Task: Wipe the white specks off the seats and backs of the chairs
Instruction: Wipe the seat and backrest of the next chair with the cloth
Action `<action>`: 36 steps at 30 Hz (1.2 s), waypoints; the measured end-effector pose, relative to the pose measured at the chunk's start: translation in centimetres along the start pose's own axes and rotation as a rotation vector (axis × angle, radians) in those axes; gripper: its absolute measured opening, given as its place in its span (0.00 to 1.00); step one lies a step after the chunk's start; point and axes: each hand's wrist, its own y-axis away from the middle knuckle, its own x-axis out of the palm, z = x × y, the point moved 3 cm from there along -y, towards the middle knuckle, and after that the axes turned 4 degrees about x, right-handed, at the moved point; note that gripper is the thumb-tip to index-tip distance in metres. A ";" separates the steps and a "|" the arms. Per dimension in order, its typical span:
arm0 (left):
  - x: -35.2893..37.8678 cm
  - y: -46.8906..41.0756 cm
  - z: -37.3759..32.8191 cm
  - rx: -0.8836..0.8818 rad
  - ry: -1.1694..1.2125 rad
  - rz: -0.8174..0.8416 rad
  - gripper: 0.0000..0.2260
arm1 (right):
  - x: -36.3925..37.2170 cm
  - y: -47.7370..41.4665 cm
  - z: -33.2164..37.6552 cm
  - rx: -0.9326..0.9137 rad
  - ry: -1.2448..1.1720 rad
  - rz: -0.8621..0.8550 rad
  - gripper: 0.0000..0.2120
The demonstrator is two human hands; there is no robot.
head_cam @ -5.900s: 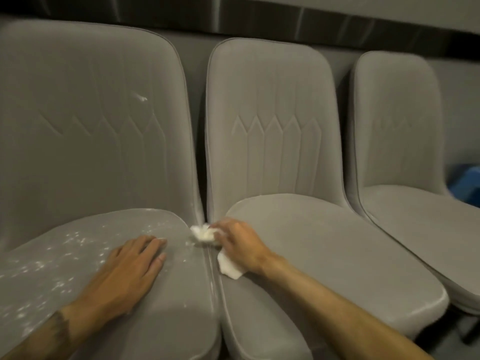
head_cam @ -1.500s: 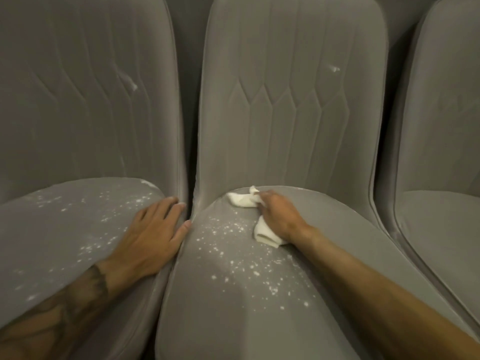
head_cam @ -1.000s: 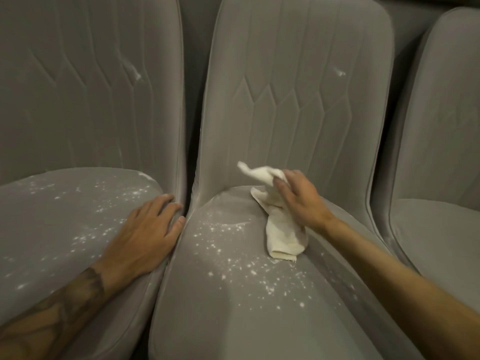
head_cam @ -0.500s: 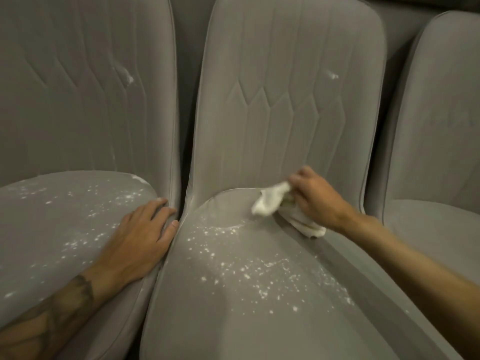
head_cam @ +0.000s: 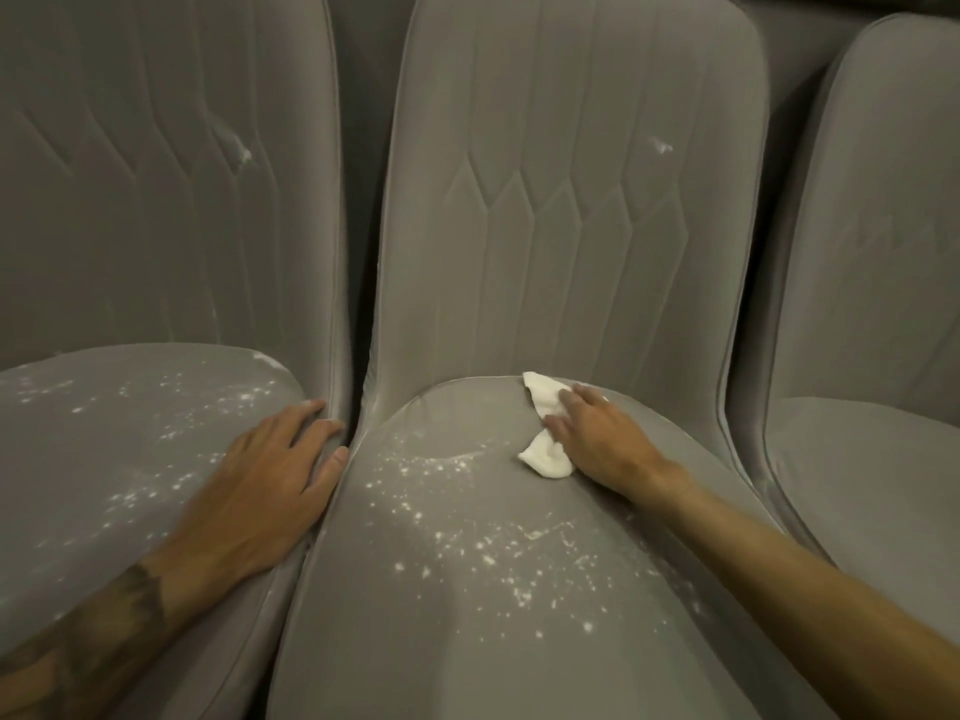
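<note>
Three grey upholstered chairs stand side by side. The middle chair's seat (head_cam: 467,641) carries many white specks (head_cam: 488,553) across its centre, and one white mark (head_cam: 661,146) sits on its back. My right hand (head_cam: 597,439) presses a white cloth (head_cam: 544,433) flat on the rear of that seat, fingers over it. The left chair's seat (head_cam: 78,459) is speckled too, with a white mark (head_cam: 243,154) on its back. My left hand (head_cam: 270,480) lies flat, fingers apart, on the left seat's right edge.
The right chair (head_cam: 872,304) shows no specks on its seat or back. Narrow dark gaps (head_cam: 358,252) separate the chairs. A grey wall runs behind the backs.
My right hand has come down from the seat-back crease and now presses the cloth flat on the middle seat's rear. The left hand stays on the left seat.
</note>
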 end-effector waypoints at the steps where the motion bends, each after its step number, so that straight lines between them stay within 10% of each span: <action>1: 0.1 0.0 0.0 0.003 -0.003 -0.005 0.28 | 0.2 0.0 0.0 0.012 -0.019 -0.040 0.17; 9: 0.1 0.1 0.3 0.027 -0.038 0.001 0.26 | 2.1 1.3 6.0 -0.277 -0.074 0.023 0.23; 15: 0.0 0.1 0.0 0.025 -0.040 -0.001 0.27 | 1.1 -0.2 1.7 0.049 -0.035 -0.012 0.19; 24: 0.2 0.0 0.1 0.024 -0.036 -0.013 0.25 | 2.1 2.1 5.0 -0.268 -0.053 -0.018 0.20; 30: 0.4 0.0 0.3 0.034 -0.028 -0.025 0.22 | 1.1 -2.0 3.9 -0.084 -0.030 -0.047 0.16; 36: 0.4 0.1 0.3 0.030 -0.033 -0.023 0.24 | 2.0 1.4 6.5 -0.426 -0.179 0.055 0.11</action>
